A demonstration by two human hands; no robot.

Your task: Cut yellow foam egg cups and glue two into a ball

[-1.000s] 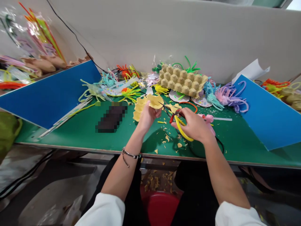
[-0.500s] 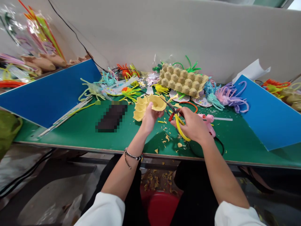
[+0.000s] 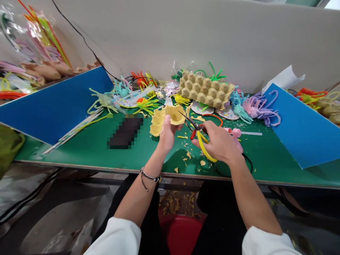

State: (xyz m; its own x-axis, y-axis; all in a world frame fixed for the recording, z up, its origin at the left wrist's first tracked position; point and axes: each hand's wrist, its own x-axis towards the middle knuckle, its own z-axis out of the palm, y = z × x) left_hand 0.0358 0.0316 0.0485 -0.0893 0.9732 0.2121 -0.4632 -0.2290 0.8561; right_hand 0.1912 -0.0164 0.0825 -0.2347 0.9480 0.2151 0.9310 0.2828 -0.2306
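Observation:
My left hand [image 3: 168, 134] grips a yellow piece of egg carton [image 3: 157, 122], its thumb on the side of an open cup that faces right. My right hand [image 3: 215, 141] is closed around the yellow handles of a pair of scissors [image 3: 204, 145]. The dark blades point up and left, their tips at the cup's right rim. A thin strip of carton curls up beside that rim. Small yellow scraps [image 3: 203, 163] lie on the green table [image 3: 127, 159] below the hands.
A whole egg carton [image 3: 207, 89] rests on colourful pipe-cleaner pieces at the back. A pink glue gun [image 3: 236, 134] lies right of my right hand, its cord looping near the table edge. Blue panels [image 3: 58, 106] stand at both sides. A blurred dark object [image 3: 126, 132] lies left.
The scissor blades have shifted slightly left to the cup's rim, and a strip of carton there now stands out. Both hands stay nearly in place.

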